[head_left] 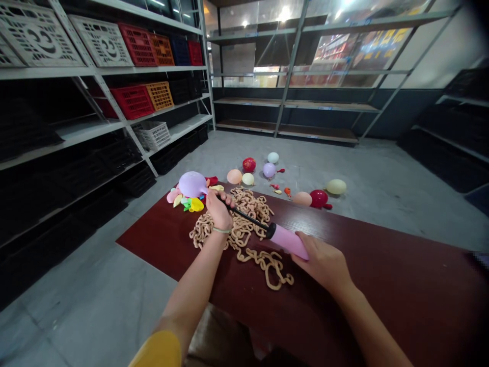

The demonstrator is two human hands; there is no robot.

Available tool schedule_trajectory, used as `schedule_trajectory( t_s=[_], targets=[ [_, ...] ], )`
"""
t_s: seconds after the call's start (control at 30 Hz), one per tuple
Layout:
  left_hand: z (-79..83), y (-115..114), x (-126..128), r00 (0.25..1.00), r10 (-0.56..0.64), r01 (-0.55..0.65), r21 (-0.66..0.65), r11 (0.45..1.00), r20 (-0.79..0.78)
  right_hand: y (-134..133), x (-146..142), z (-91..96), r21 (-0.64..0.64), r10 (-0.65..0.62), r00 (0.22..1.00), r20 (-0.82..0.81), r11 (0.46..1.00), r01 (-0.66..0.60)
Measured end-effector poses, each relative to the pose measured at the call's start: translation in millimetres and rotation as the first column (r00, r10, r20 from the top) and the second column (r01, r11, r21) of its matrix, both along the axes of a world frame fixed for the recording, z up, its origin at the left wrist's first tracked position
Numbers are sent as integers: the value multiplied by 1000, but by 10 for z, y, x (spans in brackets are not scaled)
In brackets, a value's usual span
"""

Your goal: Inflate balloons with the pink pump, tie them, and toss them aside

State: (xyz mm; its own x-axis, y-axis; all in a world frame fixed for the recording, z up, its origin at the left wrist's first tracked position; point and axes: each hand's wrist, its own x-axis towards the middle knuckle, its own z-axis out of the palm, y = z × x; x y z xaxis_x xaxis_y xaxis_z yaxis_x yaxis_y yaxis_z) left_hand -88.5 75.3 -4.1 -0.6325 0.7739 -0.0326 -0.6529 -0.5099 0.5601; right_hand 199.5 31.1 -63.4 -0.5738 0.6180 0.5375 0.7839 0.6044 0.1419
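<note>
A pink balloon pump [287,241] with a black collar and thin black rod slants across the table, its body gripped in my right hand [324,262]. At the rod's far end my left hand [219,209] is closed, and a part-filled lilac balloon [192,184] sticks out beyond its fingers. The fingers cover the balloon's neck, so how it meets the pump is hidden. Under the rod lies a heap of tan, rope-like coils [250,204], with a loose strand [273,270] trailing toward me. Uninflated balloons in several colours [196,204] lie beside the lilac one.
The dark red table [362,255] stretches to the right. Several inflated balloons, including a dark red one [318,198] and a pale yellow one [336,186], lie on the grey floor [344,158]. Shelves with crates [137,43] line the left; a metal rack [290,105] stands behind.
</note>
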Motion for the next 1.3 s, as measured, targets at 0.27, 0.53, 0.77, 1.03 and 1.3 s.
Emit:
schedule_trajectory(
  t_s=[0.27,0.53,0.77,1.03,1.3],
  targets=[
    [-201,-140,721,965,-248,240,-90,967,-88,-144,-281,-42,-168,-66,995,-74,984,52],
    [78,-123,212,989,-67,67,-4,998,-134,86,135,25,72,74,997,19,995,-75],
    [-50,-102,294,997,-21,15,-84,996,-80,-86,-150,-21,-61,-13,1000,1,998,13],
    [-204,-96,681,966,-208,198,-75,977,-154,-91,-246,3,-140,-30,998,-54,990,22],
    [-19,-16,186,993,-24,20,-34,999,-112,143,278,7,48,17,997,70,999,-20]
  ],
)
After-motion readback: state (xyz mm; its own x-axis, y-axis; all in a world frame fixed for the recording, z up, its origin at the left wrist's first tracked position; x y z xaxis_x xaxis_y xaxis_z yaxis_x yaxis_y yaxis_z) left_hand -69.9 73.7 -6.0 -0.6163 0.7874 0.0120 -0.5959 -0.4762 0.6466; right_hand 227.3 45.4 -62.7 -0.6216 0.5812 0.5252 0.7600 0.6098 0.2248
